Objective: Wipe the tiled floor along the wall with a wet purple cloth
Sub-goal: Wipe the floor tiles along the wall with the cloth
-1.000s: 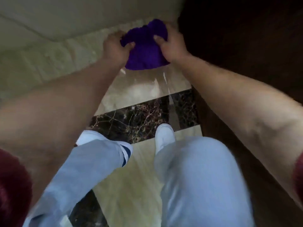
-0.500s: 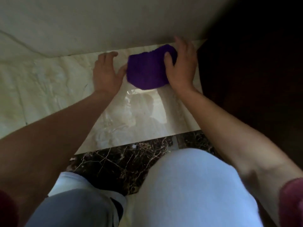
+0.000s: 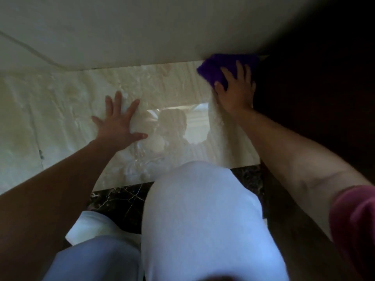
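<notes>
The purple cloth (image 3: 218,66) lies on the glossy cream floor tile (image 3: 71,110) in the far right corner, where the pale wall (image 3: 142,31) meets dark wooden furniture (image 3: 320,98). My right hand (image 3: 236,89) presses flat on the cloth's near part, fingers spread over it. My left hand (image 3: 119,124) rests flat on the bare tile to the left, fingers spread, holding nothing. It is well apart from the cloth.
A band of dark veined marble (image 3: 121,199) crosses the floor near my knees (image 3: 198,209). A white shoe (image 3: 91,226) shows under my left leg. A thin cable (image 3: 30,49) runs along the wall at the left. The tile shows a wet sheen and reflections.
My left hand has let go of the cloth and moved left onto the bare tile. My right hand pushed the cloth right into the corner by the dark furniture. I have crouched lower.
</notes>
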Demonstrator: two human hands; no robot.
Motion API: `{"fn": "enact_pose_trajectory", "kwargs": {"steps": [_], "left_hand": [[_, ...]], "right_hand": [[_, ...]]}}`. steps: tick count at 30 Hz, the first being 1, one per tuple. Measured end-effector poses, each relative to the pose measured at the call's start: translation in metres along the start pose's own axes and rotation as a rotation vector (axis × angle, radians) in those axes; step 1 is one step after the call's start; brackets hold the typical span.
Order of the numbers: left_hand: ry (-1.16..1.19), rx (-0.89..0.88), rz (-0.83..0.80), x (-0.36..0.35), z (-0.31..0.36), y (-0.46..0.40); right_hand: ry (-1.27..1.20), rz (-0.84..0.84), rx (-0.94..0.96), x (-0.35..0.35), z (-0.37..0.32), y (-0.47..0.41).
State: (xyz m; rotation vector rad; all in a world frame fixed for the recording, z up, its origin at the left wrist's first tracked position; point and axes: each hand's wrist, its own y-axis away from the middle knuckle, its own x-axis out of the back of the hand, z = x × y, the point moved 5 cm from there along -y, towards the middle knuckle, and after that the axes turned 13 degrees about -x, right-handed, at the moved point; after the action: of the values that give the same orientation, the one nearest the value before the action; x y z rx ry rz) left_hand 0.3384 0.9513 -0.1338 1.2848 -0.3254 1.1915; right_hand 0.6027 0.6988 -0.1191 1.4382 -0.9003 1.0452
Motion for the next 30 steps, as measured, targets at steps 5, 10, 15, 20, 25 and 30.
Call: {"fn": "enact_pose_trajectory", "kwargs": {"steps": [5,10,15,20,25,30], "left_hand": [[0.022,0.002,0.0,0.0,-0.002,0.003],[0.145,0.017,0.029,0.015,-0.019,0.006],[0.025,0.248,0.048,-0.006,-0.057,0.066],[0.062,0.261,0.065,-0.029,-0.089,0.112],[0.101,0.286,0.014,-0.04,-0.097,0.124],[0.024,0.255,0.128,-0.037,-0.094,0.12]], "right_hand": [[-0.074,0.005,-0.037,-0.022,-0.084,0.031],[0.024,-0.015,0.213,-0.045,-0.172,0.083],[0.072,-0.014,0.46,-0.047,-0.219,0.102],[0.097,0.098,0.424,-0.032,-0.155,0.075],[0.107,0.104,0.097,-0.007,-0.021,0.014],[0.063,0.071,-0.01,-0.011,-0.037,0.007]]}}
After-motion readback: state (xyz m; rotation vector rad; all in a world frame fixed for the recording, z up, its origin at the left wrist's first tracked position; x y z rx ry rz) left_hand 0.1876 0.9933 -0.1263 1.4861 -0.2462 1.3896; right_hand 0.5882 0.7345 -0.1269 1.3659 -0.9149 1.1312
